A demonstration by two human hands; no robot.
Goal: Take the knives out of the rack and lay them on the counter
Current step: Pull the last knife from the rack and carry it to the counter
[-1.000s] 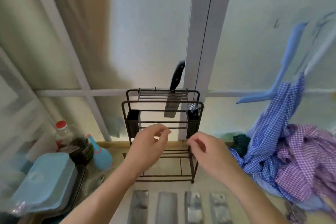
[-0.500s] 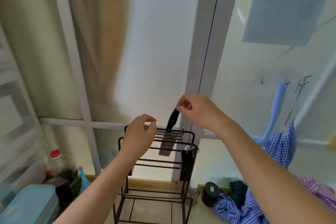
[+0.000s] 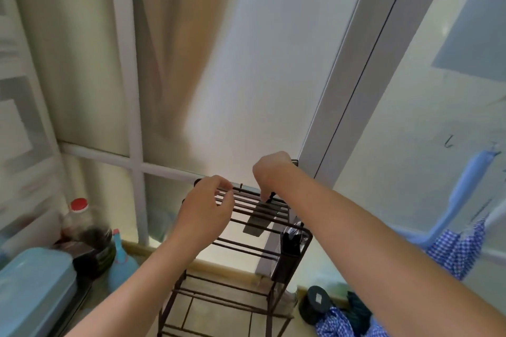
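Observation:
A dark metal wire rack (image 3: 246, 252) stands on the counter against the frosted window. One knife (image 3: 260, 217) still hangs in its top slots, its wide grey blade showing below the bars. My right hand (image 3: 271, 172) is wrapped around the knife's black handle, which is almost wholly hidden by my fingers. My left hand (image 3: 206, 206) rests on the left end of the rack's top bars, fingers curled over a bar. A black cutlery holder (image 3: 291, 241) with utensils hangs on the rack's right side.
Left of the rack stand a red-capped bottle (image 3: 78, 216), a dark jar (image 3: 93, 246), a blue spray bottle (image 3: 120, 260) and a light blue lidded box (image 3: 32, 282). To the right lie checked cloths (image 3: 460, 249), a black round object (image 3: 315, 301) and a hanging blue tool (image 3: 465, 194).
My right hand has closed fully over the knife handle. My left hand has settled on the rack's top bars. The view has tilted upward, so the knives on the counter are out of frame.

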